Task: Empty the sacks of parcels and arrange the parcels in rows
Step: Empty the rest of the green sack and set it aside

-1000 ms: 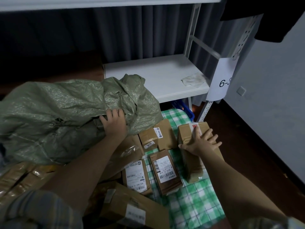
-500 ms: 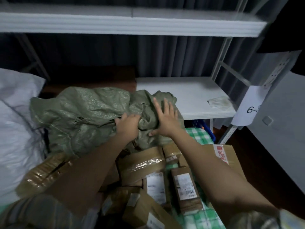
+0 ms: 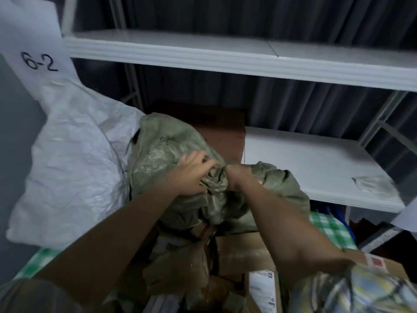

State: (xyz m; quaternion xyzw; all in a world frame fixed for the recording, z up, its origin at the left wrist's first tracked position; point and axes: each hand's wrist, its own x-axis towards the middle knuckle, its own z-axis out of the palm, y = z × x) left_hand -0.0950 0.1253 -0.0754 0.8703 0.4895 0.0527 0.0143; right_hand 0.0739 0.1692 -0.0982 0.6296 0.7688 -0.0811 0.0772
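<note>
Sack [image 3: 162, 154] on parcels [image 3: 243, 254]; second sack [image 3: 74, 154] left; shelf [image 3: 316, 163] right, behind.

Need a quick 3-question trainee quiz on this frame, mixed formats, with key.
1. True or false: both hands grip the green sack.
2. The sign at upper left reads: A) 6-2 B) 4-1 C) 7-5
3. Fill in: left of the green sack lies a ____ sack.

Key: 1 true: left hand and right hand bunch its fabric. 2 A. 3 white.
</note>
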